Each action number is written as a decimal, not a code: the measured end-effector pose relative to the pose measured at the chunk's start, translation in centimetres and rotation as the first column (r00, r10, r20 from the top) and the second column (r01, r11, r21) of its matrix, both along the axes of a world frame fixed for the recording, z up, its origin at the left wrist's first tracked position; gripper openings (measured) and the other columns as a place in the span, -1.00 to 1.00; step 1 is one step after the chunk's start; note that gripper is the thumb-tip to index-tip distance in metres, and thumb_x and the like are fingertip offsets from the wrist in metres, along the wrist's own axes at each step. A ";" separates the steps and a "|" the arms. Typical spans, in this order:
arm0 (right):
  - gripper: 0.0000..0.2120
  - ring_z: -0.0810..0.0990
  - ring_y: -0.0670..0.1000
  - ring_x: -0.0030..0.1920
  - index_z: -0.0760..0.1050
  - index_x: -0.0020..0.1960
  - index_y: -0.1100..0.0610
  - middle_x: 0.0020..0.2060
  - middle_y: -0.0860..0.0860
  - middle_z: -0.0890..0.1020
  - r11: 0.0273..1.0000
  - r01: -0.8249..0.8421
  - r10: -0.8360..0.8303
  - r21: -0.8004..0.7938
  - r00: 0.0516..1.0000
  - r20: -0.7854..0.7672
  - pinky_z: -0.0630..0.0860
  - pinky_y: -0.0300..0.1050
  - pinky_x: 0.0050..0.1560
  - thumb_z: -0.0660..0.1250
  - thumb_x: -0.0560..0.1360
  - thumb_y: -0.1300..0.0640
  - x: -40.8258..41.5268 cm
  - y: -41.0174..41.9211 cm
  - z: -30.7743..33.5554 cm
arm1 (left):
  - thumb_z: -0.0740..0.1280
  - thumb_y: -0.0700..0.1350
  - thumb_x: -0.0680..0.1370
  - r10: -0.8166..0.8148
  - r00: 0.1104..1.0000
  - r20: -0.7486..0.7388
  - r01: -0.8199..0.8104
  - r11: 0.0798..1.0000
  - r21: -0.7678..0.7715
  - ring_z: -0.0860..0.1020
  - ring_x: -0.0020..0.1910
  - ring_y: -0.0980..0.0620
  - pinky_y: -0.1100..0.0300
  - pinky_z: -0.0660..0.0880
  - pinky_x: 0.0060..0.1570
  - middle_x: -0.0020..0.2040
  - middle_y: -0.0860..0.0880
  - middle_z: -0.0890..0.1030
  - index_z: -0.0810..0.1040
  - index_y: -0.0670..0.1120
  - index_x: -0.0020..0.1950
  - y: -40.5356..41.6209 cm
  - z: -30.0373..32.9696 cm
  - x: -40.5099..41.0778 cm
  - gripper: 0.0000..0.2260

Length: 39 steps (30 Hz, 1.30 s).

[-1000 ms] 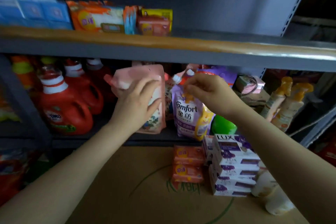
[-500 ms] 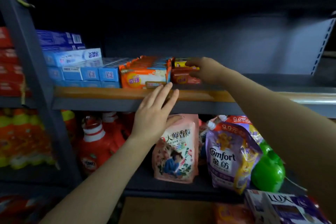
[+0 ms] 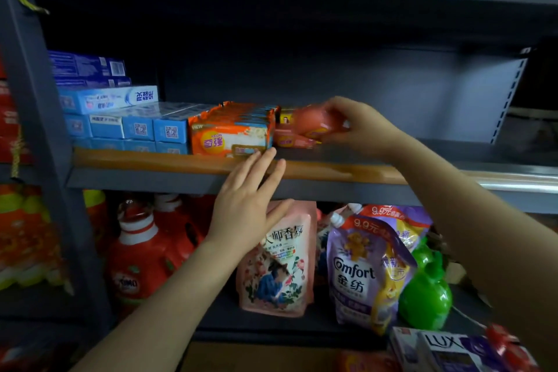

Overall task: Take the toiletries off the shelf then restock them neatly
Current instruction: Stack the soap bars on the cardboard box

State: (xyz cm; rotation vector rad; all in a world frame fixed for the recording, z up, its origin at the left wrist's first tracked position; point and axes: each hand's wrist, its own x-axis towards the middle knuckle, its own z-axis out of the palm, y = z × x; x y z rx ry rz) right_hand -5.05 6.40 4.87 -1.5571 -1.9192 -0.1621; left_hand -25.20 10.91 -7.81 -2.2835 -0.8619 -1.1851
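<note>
My right hand [image 3: 360, 127] grips an orange soap bar [image 3: 312, 124] and holds it just above another orange soap pack [image 3: 290, 140] on the upper shelf [image 3: 332, 172]. To their left stands a row of orange-and-white soap packs [image 3: 232, 133], then stacked blue toothpaste boxes [image 3: 120, 121]. My left hand [image 3: 250, 205] hovers in front of the shelf edge with fingers straight, holding nothing. Below it stands a pink refill pouch [image 3: 280, 272].
The lower shelf holds red detergent jugs [image 3: 136, 263], a purple Comfort pouch [image 3: 365, 275] and a green bottle [image 3: 425, 293]. Lux soap boxes [image 3: 447, 347] lie at the bottom right. The right part of the upper shelf is bare. A grey upright post [image 3: 36, 130] stands left.
My left hand let go of the pink pouch and rose to the shelf edge. My right hand reached up to the upper shelf and lifted an orange soap bar. The view tilted upward.
</note>
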 end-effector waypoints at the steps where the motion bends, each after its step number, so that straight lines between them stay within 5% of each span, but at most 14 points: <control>1: -0.58 0.51 0.04 0.07 0.42 0.17 0.08 0.04 0.03 0.52 0.996 -0.085 0.087 0.020 0.993 -0.076 0.42 -0.22 -0.05 0.45 0.37 0.27 -0.2 -2.0 -0.2 | 0.15 0.18 0.50 -0.004 1.000 -0.002 0.004 1.000 -0.029 0.35 0.34 -0.13 -0.06 0.33 0.26 0.37 -0.14 0.42 0.49 -0.14 0.30 -0.4 0.4 0.1 -0.47; 3: -0.59 0.51 0.07 0.01 0.40 0.07 0.01 -0.01 0.06 0.52 0.973 -0.225 0.229 0.044 0.958 -0.173 0.49 -0.10 0.03 0.45 0.35 0.33 -0.6 -5.4 -1.2 | 0.16 0.19 0.48 -0.100 0.990 0.095 0.113 0.983 -0.143 0.41 0.31 -0.12 -0.08 0.40 0.21 0.36 -0.10 0.43 0.52 -0.14 0.27 -1.8 1.3 0.3 -0.47; 5: -0.58 0.55 0.04 -0.03 0.38 0.02 -0.05 -0.05 0.02 0.54 0.949 -0.313 0.312 0.044 0.908 -0.280 0.51 -0.10 0.03 0.44 0.36 0.34 -1.0 -8.4 -2.8 | 0.20 0.20 0.45 -0.296 0.897 0.328 0.387 0.885 -0.259 0.37 0.31 0.13 0.08 0.43 0.23 0.34 0.14 0.38 0.45 -0.06 0.33 -4.2 2.2 0.2 -0.46; 7: -0.61 0.56 -0.13 -0.08 0.39 0.04 -0.05 -0.10 -0.12 0.55 0.926 -0.375 0.360 0.034 0.857 -0.368 0.52 -0.20 -0.01 0.45 0.36 0.30 -1.3 -10.6 -4.7 | 0.28 0.16 0.43 -0.439 0.787 0.433 0.567 0.790 -0.231 0.34 0.27 0.36 0.31 0.38 0.23 0.27 0.28 0.35 0.35 0.03 0.35 -7.1 2.6 0.3 -0.47; 9: -0.61 0.57 -0.19 -0.07 0.41 0.10 0.00 -0.07 -0.11 0.57 0.917 -0.400 0.362 0.007 0.823 -0.437 0.51 -0.25 -0.01 0.43 0.34 0.24 -1.3 -11.7 -6.9 | 0.35 0.17 0.41 -0.518 0.703 0.487 0.670 0.712 -0.209 0.43 0.22 0.31 0.30 0.41 0.20 0.21 0.20 0.47 0.38 0.05 0.30 -9.2 2.3 0.5 -0.50; 12: -0.60 0.61 -0.09 -0.05 0.43 0.13 0.09 -0.03 0.02 0.60 0.905 -0.425 0.341 -0.037 0.774 -0.534 0.55 -0.15 0.02 0.43 0.33 0.22 -0.9 -12.5 -10.0 | 0.32 0.25 0.41 -0.502 0.710 0.493 0.671 0.696 -0.256 0.53 0.12 0.22 0.12 0.52 0.09 0.14 0.21 0.54 0.44 0.09 0.24 -11.1 1.1 1.0 -0.54; 16: -0.68 0.61 -0.09 -0.09 0.46 0.07 0.02 -0.12 -0.08 0.62 0.888 -0.446 0.305 -0.115 0.757 -0.578 0.55 -0.13 0.01 0.43 0.36 0.20 -0.5 -13.6 -13.3 | 0.35 0.12 0.38 -0.471 0.725 0.502 0.653 0.703 -0.282 0.49 0.01 0.41 0.45 0.43 0.01 0.01 0.36 0.52 0.50 0.12 0.10 -12.6 -1.3 1.8 -0.68; 20: -0.74 0.56 -0.14 -0.20 0.46 0.08 0.09 -0.19 -0.11 0.62 0.854 -0.478 0.263 -0.207 0.739 -0.621 0.51 -0.21 -0.17 0.38 0.41 0.13 -0.2 -15.0 -15.4 | 0.36 0.16 0.31 -0.313 0.626 0.715 0.754 0.479 -0.450 0.59 -0.13 0.21 0.28 0.51 -0.08 -0.12 0.19 0.64 0.51 0.12 -0.01 -13.3 -3.3 2.3 -0.71; 24: -0.71 0.56 -0.19 -0.19 0.45 0.04 0.01 -0.22 -0.19 0.62 0.884 -0.421 0.238 -0.206 0.782 -0.575 0.48 -0.26 -0.13 0.41 0.35 0.06 0.7 -15.9 -16.3 | 0.39 0.09 0.32 -0.324 0.599 0.732 0.785 0.419 -0.457 0.61 -0.03 0.15 0.24 0.50 -0.01 -0.03 0.15 0.63 0.50 0.11 0.05 -13.9 -4.5 2.8 -0.68; 27: -0.64 0.51 -0.16 -0.08 0.41 0.07 0.01 -0.11 -0.19 0.54 0.974 -0.210 0.188 -0.080 0.957 -0.220 0.44 -0.22 -0.03 0.43 0.32 0.04 1.1 -16.4 -17.1 | 0.40 -0.04 0.38 -0.453 0.621 0.639 0.782 0.413 -0.467 0.57 0.07 0.15 0.22 0.50 0.07 0.05 0.12 0.59 0.48 0.08 0.07 -14.7 -5.2 3.0 -0.72; 29: -0.57 0.50 0.01 0.04 0.37 0.15 0.05 -0.01 -0.05 0.53 0.990 -0.128 0.127 0.057 0.992 0.028 0.44 -0.06 0.03 0.39 0.32 0.07 0.9 -16.6 -17.9 | 0.42 -0.14 0.41 -0.511 0.628 0.586 0.778 0.406 -0.479 0.56 0.12 0.11 0.17 0.50 0.11 0.09 0.08 0.59 0.51 0.04 0.07 -15.3 -6.1 3.1 -0.73; 32: -0.49 0.50 0.04 0.10 0.28 0.26 0.02 0.09 0.01 0.53 0.982 -0.190 0.189 -0.010 0.978 -0.094 0.43 -0.13 0.06 0.34 0.35 0.05 0.1 -17.2 -19.9 | 0.39 -0.30 0.42 -0.494 0.613 0.617 0.788 0.328 -0.520 0.56 0.13 0.14 0.31 0.46 0.10 0.08 0.12 0.60 0.50 -0.01 0.05 -16.2 -7.7 3.5 -0.71; 35: -0.42 0.56 -0.03 -0.02 0.31 0.34 0.08 0.06 -0.01 0.58 0.954 -0.226 0.168 -0.197 0.947 -0.273 0.46 -0.22 -0.05 0.44 0.37 0.15 0.0 -17.6 -20.9 | 0.41 -0.22 0.42 -0.421 0.641 0.642 0.760 0.229 -0.609 0.53 0.15 0.17 0.34 0.44 0.11 0.09 0.11 0.57 0.43 0.05 0.15 -16.3 -8.5 3.0 -0.64; 39: -0.50 0.59 0.01 -0.03 0.42 0.25 0.08 -0.03 -0.01 0.61 0.911 -0.154 0.067 -0.382 0.970 -0.232 0.40 -0.29 -0.12 0.47 0.35 0.09 0.7 -18.3 -18.8 | 0.36 0.05 0.42 -0.324 0.846 0.424 0.528 0.397 -0.751 0.50 0.11 0.25 0.40 0.43 0.07 0.12 0.19 0.50 0.44 0.17 0.14 -15.7 -6.6 0.5 -0.69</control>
